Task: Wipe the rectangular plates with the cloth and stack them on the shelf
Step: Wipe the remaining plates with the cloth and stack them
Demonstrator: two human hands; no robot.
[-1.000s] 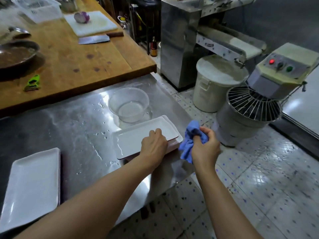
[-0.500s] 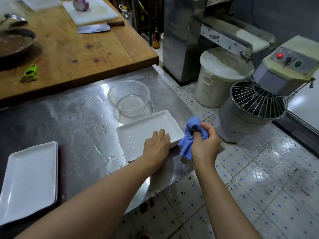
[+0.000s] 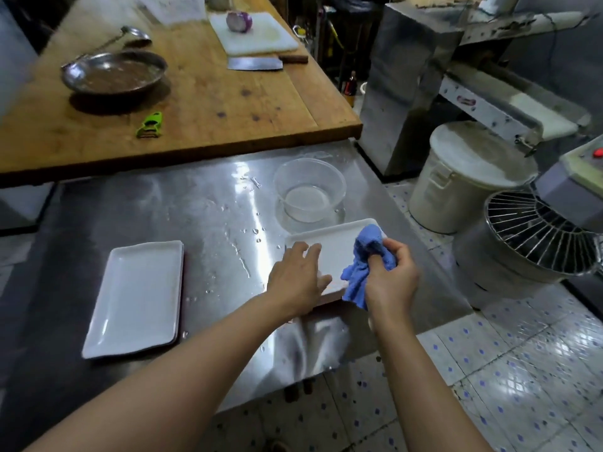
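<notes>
A white rectangular plate lies near the right edge of the wet steel table. My left hand rests on its near left part, fingers spread on the plate. My right hand grips a bunched blue cloth, which lies on the plate's right end. Another white rectangular plate, seemingly on top of a second one, sits on the table's left side, apart from both hands.
A clear bowl with a little water stands just behind the plate. On the wooden counter are a metal pan, a ladle, a green peeler, a cleaver and a cutting board with an onion. A white bucket and a dough mixer stand right.
My right hand has brought the blue cloth from beside the table's edge onto the plate's right end. My left hand stays on the plate. The view has shifted left.
</notes>
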